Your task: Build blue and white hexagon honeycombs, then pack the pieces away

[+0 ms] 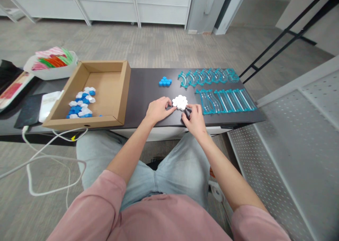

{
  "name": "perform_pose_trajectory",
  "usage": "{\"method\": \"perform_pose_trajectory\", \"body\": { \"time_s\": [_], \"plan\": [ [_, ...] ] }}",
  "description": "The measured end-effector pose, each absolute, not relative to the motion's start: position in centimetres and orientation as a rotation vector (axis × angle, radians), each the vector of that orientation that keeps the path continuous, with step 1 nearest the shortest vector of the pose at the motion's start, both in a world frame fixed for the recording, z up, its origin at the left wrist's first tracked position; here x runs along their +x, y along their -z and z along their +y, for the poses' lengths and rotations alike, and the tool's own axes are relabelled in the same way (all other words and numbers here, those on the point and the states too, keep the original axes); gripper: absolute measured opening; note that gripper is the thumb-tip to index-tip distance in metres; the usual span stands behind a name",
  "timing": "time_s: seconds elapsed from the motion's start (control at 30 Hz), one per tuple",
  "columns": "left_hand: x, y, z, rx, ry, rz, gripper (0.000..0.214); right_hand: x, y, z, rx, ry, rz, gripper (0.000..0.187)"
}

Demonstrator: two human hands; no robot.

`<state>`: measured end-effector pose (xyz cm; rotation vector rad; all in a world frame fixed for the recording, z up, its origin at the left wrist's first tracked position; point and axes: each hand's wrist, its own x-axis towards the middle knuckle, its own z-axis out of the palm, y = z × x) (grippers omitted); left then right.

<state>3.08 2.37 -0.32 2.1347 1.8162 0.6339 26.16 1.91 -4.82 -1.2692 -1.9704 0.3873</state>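
A long dark tabletop [148, 89] carries an open brown cardboard box [116, 92] toward its left end, holding loose blue and white hexagonal tiles [81, 106]. Rows of clear teal curved plastic track pieces [222, 92] fill the right end. A small blue hexagon cluster [165, 81] sits mid-table. Near the front edge lies the white hexagon-tile cluster [180, 102], squarely between both hands: the left hand [158, 109] pinches its left side, the right hand [194, 118] touches its right side from just below, fingers curled against it.
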Motion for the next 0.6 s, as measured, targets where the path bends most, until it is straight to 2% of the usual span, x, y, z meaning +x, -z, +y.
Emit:
{"method": "perform_pose_trajectory", "body": {
  "time_s": [0.5, 0.6],
  "plan": [
    [3.10, 0.41, 2.43, 2.147, -0.645, 1.796, 0.025, 26.10, 4.55, 1.68, -1.285, -0.389, -1.980, 0.030],
    [3.09, 0.42, 2.47, 2.154, -0.644, 1.796, 0.025, 26.10, 4.52, 1.69, -1.278, -0.398, -1.966, 0.034]
  ]
}}
